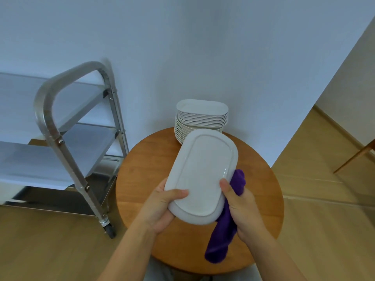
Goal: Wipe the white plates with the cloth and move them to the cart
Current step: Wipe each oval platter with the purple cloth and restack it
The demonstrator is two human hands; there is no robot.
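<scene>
1. Plate (200,175), white and oblong with rounded ends, is held tilted above the round wooden surface (142,169), its underside with the raised foot ring turned toward the camera.
2. Left of the surface stands a steel cart (67,138) on the wooden floor (50,240); its shelves carry no plates in the part that shows, and one castor shows at the near leg.
3. Left hand (162,207) grips the plate's near left end: the thumb lies across the underside and the fingers curl beneath the rim.
4. At the far edge of the surface, just beyond the held plate, sits a stack of white plates (200,118) against the wall (203,47).
5. Right hand (241,207) holds the purple cloth (225,226) against the plate's right edge, thumb pressing on the rim and fingers curled behind the cloth; one end of the cloth bunches above the hand, the other hangs down over the surface.
</scene>
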